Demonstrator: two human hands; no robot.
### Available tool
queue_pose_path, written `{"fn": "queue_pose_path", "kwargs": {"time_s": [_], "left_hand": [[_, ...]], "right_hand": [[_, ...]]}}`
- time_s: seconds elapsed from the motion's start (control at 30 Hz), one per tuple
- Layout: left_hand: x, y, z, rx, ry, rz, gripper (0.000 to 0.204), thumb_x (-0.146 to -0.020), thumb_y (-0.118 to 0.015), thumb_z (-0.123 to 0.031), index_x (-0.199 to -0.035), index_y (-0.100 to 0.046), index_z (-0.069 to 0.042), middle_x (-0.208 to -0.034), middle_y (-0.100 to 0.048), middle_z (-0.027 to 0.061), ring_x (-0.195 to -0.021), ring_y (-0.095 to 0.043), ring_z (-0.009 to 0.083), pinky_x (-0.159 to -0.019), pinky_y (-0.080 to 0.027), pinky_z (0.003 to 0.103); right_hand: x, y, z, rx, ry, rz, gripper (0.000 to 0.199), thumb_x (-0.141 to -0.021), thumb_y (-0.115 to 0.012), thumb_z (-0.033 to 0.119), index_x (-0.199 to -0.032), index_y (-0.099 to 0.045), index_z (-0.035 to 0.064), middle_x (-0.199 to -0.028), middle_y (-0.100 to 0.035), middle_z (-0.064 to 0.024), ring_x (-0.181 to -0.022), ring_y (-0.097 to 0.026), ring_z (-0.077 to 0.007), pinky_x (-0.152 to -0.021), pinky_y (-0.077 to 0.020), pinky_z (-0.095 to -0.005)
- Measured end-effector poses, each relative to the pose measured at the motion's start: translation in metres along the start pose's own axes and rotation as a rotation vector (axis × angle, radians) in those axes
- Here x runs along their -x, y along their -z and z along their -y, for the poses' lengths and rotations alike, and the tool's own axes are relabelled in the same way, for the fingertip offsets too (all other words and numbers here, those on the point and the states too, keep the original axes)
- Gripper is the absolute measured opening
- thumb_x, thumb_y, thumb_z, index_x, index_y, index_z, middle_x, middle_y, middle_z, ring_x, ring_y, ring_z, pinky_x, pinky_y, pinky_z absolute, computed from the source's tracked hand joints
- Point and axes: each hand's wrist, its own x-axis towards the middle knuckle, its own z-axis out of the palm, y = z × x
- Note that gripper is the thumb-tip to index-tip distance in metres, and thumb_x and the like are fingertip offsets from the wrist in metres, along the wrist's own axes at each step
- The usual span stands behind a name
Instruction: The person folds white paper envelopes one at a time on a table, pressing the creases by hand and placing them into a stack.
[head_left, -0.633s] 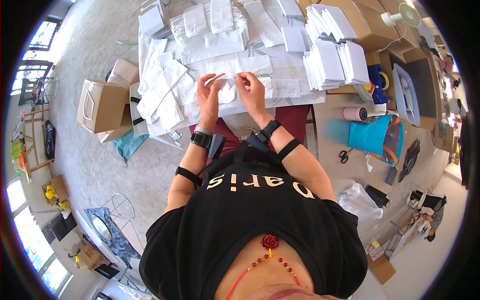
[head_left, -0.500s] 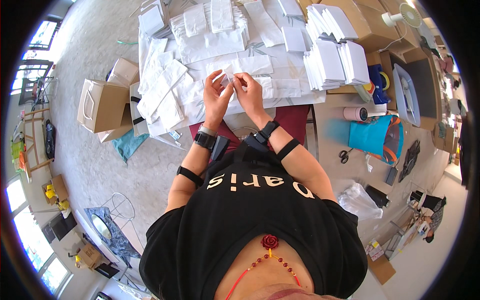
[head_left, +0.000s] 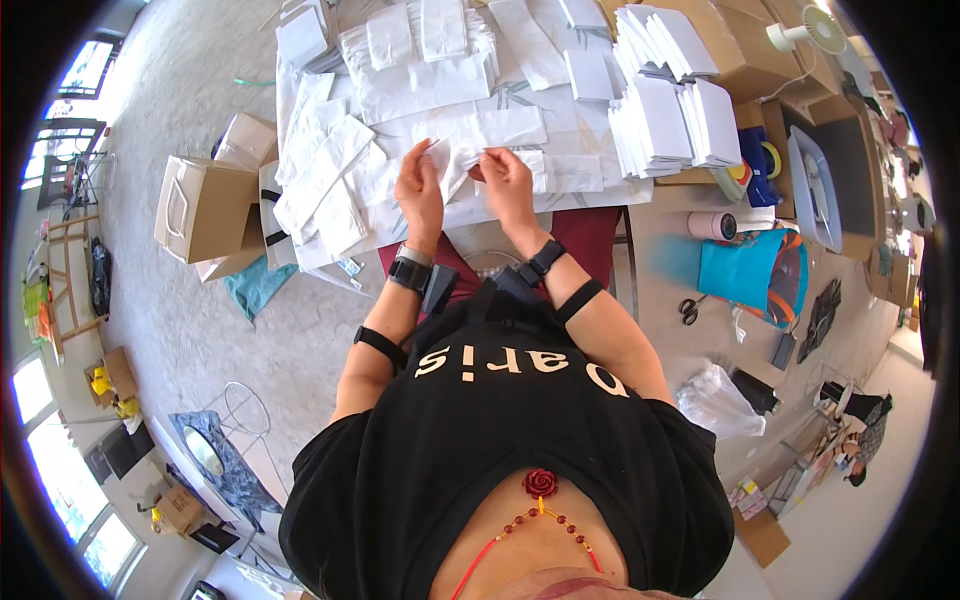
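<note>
A thin, crumpled white sheet (head_left: 456, 170) is stretched between my two hands above the near edge of the table; whether it is paper, film or a flat bag I cannot make out. The fingertips of my left hand (head_left: 420, 190) pinch its upper left side. On the other side, my right hand (head_left: 508, 185) grips it between thumb and fingers. Under and beyond the hands lie flat white strips (head_left: 515, 126) of similar material. A loose pile of white folded pieces (head_left: 335, 180) spreads to the left, and a neater layered stack (head_left: 430, 92) sits farther back.
Thick stacks of white folded packets (head_left: 650, 130) stand at the table's right. Beyond them are cardboard boxes (head_left: 735, 45) and a small fan (head_left: 815, 32). Cartons (head_left: 205, 210) stand on the floor at left. A blue bag (head_left: 745, 275), a pink cup (head_left: 710, 226) and scissors (head_left: 690, 310) are at right.
My hands, close together half a second ago, have drawn apart sideways. The white sheet between them is now spread wider.
</note>
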Motion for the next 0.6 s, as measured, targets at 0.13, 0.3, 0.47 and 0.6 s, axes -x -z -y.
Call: {"fn": "queue_pose_path", "kwargs": {"time_s": [0.13, 0.3, 0.47, 0.6], "left_hand": [[-0.005, 0.018, 0.027, 0.045, 0.094, -0.190, 0.029, -0.102, -0.055, -0.007, -0.128, -0.065, 0.002, -0.079, -0.055, -0.0058, -0.066, -0.043, 0.0024, -0.058, -0.036, 0.023], [-0.003, 0.035, 0.054, -0.269, 0.045, -0.238, 0.029, -0.099, -0.058, -0.010, -0.125, -0.063, 0.002, -0.077, -0.058, 0.0022, -0.064, -0.048, 0.0107, -0.060, -0.042, 0.029], [0.007, 0.024, 0.028, -0.441, 0.023, -0.108, 0.050, -0.093, -0.072, -0.022, -0.131, -0.053, 0.004, -0.093, -0.064, 0.0174, -0.080, -0.061, 0.0287, -0.075, -0.050, 0.041], [0.009, 0.014, 0.020, -0.479, 0.002, -0.047, 0.068, -0.084, -0.082, -0.025, -0.133, -0.046, 0.004, -0.116, -0.059, 0.0244, -0.104, -0.059, 0.0377, -0.091, -0.048, 0.045]], "right_hand": [[0.006, 0.026, -0.010, -0.245, -0.144, -0.110, 0.023, -0.105, -0.058, 0.012, -0.120, -0.061, -0.0055, -0.111, -0.071, -0.0124, -0.098, -0.072, -0.0193, -0.089, -0.0600, -0.0336], [0.014, 0.065, -0.032, -0.217, -0.250, -0.226, 0.021, -0.106, -0.055, 0.011, -0.118, -0.057, -0.0058, -0.112, -0.070, -0.0163, -0.097, -0.073, -0.0256, -0.086, -0.0621, -0.0379], [0.015, 0.088, -0.040, 0.029, -0.271, -0.207, 0.023, -0.102, -0.058, 0.013, -0.116, -0.058, -0.0054, -0.104, -0.070, -0.0138, -0.090, -0.073, -0.0223, -0.074, -0.0617, -0.0329], [0.012, 0.091, -0.027, 0.069, -0.303, -0.221, 0.029, -0.101, -0.062, 0.018, -0.117, -0.059, -0.0048, -0.099, -0.070, -0.0111, -0.087, -0.073, -0.0195, -0.067, -0.0588, -0.0291]]}}
